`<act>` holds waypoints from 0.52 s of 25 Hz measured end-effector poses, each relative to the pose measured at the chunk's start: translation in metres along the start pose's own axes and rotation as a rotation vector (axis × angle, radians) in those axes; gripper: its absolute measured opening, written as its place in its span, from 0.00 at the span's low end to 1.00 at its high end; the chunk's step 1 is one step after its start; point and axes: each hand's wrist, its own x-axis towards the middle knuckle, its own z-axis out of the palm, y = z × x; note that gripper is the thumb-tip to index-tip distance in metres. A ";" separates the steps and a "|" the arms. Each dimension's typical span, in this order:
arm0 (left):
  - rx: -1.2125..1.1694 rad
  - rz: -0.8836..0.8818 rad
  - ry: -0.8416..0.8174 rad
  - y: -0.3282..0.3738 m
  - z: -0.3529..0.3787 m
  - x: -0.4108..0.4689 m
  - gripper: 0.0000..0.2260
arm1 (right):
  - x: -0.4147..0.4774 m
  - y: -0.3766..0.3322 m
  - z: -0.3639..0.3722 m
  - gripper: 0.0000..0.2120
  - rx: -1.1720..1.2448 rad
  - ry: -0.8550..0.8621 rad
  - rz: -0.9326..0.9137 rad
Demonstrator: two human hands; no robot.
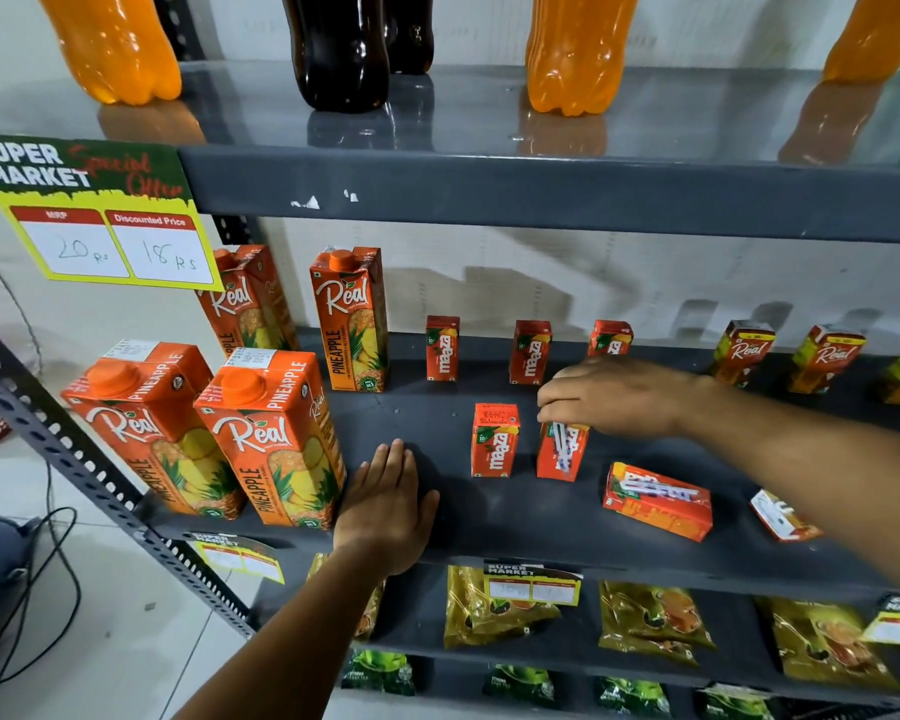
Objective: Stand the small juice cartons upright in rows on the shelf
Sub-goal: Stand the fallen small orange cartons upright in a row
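On the dark grey shelf (437,418), three small orange Maaza cartons stand upright in a back row (442,348), the right one partly hidden behind my right hand. In front, one small carton (494,440) stands upright. Right beside it my right hand (614,394) grips the top of another small carton (562,452), straw side facing me, standing on the shelf. One small carton (657,501) lies flat further right, and another flat one (783,514) is partly hidden by my forearm. My left hand (385,504) rests flat on the shelf's front, fingers together, holding nothing.
Tall Real pineapple cartons (271,439) stand at the shelf's left. Small Real cartons (741,353) stand at the back right. Soda bottles (575,49) are on the shelf above, a price sign (100,210) hangs at top left, and yellow packets (650,621) lie below.
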 end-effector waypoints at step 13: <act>0.007 -0.010 0.004 0.001 0.002 0.002 0.31 | 0.009 -0.009 -0.006 0.31 0.213 -0.178 0.546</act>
